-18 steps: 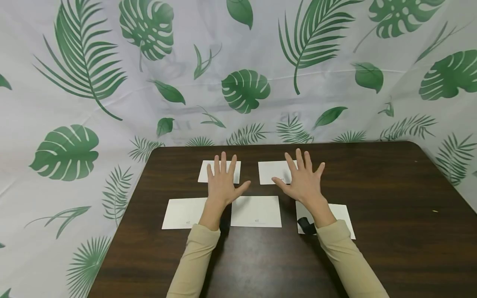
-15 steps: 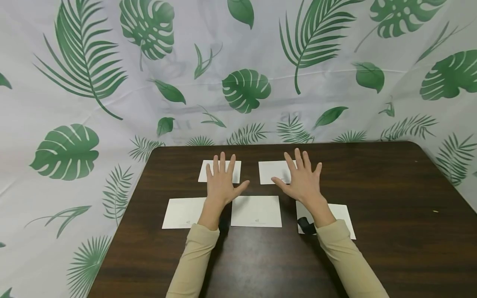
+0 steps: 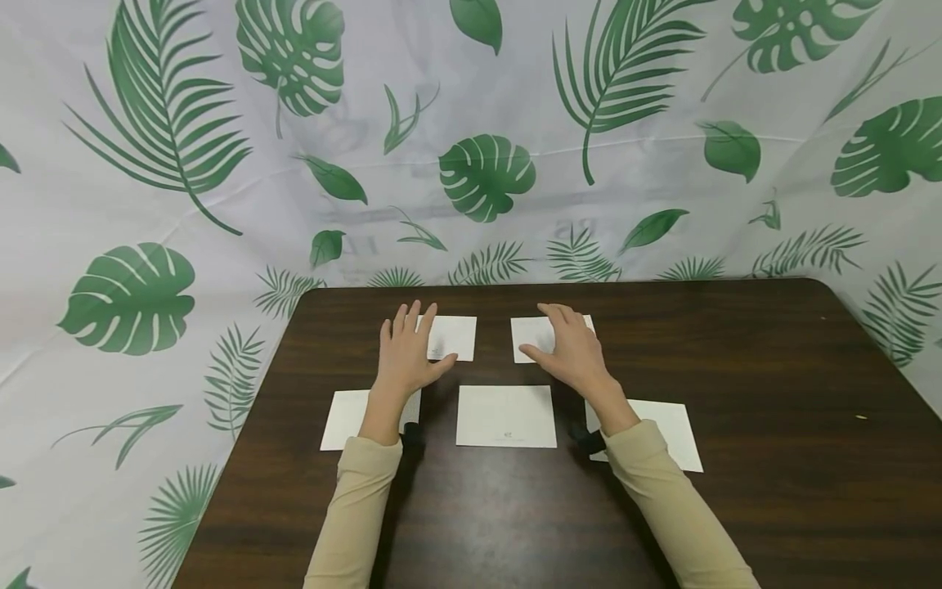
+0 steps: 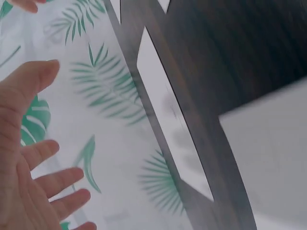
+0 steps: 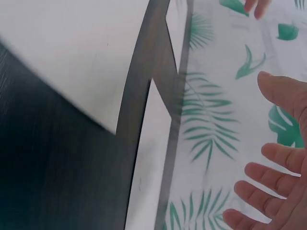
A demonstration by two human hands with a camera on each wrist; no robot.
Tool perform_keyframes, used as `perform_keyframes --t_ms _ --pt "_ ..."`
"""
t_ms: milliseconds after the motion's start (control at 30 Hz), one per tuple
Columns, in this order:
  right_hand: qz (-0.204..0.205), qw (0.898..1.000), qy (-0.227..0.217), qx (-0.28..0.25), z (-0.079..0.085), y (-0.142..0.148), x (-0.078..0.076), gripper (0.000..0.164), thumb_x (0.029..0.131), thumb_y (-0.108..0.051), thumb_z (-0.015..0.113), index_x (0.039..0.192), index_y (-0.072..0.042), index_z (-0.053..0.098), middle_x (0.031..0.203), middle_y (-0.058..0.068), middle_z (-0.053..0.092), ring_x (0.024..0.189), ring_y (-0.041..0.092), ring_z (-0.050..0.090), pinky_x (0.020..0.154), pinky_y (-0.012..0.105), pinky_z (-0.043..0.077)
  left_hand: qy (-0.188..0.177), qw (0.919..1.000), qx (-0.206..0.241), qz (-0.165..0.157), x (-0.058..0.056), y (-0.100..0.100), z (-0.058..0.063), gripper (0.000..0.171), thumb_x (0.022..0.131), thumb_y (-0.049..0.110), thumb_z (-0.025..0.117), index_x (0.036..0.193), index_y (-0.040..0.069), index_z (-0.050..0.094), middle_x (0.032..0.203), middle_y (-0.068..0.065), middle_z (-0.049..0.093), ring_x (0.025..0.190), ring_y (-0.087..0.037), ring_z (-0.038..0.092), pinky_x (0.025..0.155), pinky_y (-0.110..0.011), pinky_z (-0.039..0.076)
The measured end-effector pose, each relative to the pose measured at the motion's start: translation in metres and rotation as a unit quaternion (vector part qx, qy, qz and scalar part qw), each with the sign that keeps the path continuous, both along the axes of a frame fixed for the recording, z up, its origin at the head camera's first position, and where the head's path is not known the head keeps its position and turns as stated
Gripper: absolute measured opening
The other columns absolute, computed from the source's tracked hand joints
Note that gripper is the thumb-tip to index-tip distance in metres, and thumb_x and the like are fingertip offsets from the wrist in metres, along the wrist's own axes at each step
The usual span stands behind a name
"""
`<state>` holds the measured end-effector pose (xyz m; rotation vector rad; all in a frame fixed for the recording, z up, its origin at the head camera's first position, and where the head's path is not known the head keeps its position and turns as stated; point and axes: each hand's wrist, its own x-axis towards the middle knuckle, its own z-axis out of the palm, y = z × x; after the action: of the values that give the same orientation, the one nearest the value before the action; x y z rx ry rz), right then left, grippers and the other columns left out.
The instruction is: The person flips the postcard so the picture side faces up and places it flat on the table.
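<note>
Both hands are raised over five-sided space among several white cards, holding nothing. My left hand has its fingers spread and thumb out, overlapping the left part of the back left card. My right hand has gently bent fingers and overlaps the back right card. Between the forearms lies the front middle card, with a small mark near its lower edge. The left wrist partly covers the front left card; the right forearm crosses the front right card. Bare palms show in both wrist views.
The dark wooden table carries the cards in two rows. Behind it hangs a white cloth printed with green leaves. A black strap piece shows at the right wrist, another at the left.
The left hand has shifted left, uncovering more of the back left card. The right hand has moved slightly left, and its spread fingers have come together and bent. The cards have stayed put.
</note>
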<state>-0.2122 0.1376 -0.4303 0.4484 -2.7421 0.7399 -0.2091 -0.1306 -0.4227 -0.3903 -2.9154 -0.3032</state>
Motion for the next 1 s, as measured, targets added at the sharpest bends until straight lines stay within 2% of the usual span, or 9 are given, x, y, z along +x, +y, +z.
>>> perform_keyframes --t_ms 167,300,400,567,833,1000 --pt "0.030 0.999 -0.014 -0.017 -0.004 -0.013 -0.007 0.070 0.079 -0.034 0.076 0.134 -0.002 0.046 0.131 0.019 0.048 0.118 0.037 0.045 0.090 0.051 0.045 -0.008 0.9992 0.028 -0.026 -0.006 -0.019 -0.001 0.076 0.082 0.037 0.070 0.143 0.007 0.035 0.144 -0.021 0.035 0.134 -0.039 0.028 0.106 -0.060 0.023" --pt "0.049 0.998 -0.034 -0.029 -0.010 -0.021 -0.013 0.070 0.080 -0.033 0.075 0.135 -0.003 0.045 0.132 0.018 0.048 0.120 0.035 0.044 0.091 0.050 0.045 0.015 0.9970 0.045 -0.061 -0.012 -0.032 -0.008 0.068 0.082 0.030 0.071 0.138 0.005 0.042 0.138 -0.022 0.042 0.128 -0.040 0.036 0.102 -0.058 0.031" --pt "0.059 0.996 -0.046 -0.040 -0.013 -0.028 -0.018 0.069 0.080 -0.033 0.075 0.135 -0.003 0.045 0.132 0.018 0.048 0.120 0.035 0.044 0.092 0.050 0.044 0.021 0.9951 0.059 -0.076 -0.015 -0.040 -0.012 0.066 0.082 0.027 0.072 0.136 0.002 0.044 0.135 -0.023 0.046 0.125 -0.040 0.041 0.099 -0.057 0.035" --pt "0.084 0.993 -0.055 -0.069 -0.016 -0.040 -0.025 0.065 0.081 -0.027 0.074 0.133 0.000 0.047 0.129 0.019 0.051 0.118 0.035 0.047 0.094 0.049 0.043 -0.009 0.9899 0.116 -0.080 -0.023 -0.051 -0.015 0.062 0.083 0.020 0.071 0.135 -0.003 0.045 0.133 -0.024 0.047 0.121 -0.041 0.044 0.098 -0.055 0.038" --pt "0.101 0.983 -0.101 -0.113 -0.021 -0.061 -0.042 0.056 0.082 -0.018 0.073 0.129 0.002 0.050 0.120 0.019 0.054 0.108 0.033 0.052 0.090 0.043 0.046 -0.080 0.9627 0.240 -0.095 -0.049 -0.066 -0.023 0.060 0.084 0.009 0.070 0.134 -0.009 0.042 0.133 -0.027 0.046 0.120 -0.042 0.045 0.099 -0.053 0.038" --pt "0.112 0.972 -0.135 -0.154 -0.025 -0.071 -0.054 0.050 0.082 -0.015 0.073 0.124 0.004 0.053 0.117 0.020 0.056 0.105 0.032 0.053 0.089 0.041 0.046 -0.122 0.9457 0.292 -0.073 -0.063 -0.069 -0.028 0.061 0.083 0.004 0.070 0.134 -0.010 0.041 0.130 -0.031 0.046 0.117 -0.045 0.046 0.097 -0.053 0.040"
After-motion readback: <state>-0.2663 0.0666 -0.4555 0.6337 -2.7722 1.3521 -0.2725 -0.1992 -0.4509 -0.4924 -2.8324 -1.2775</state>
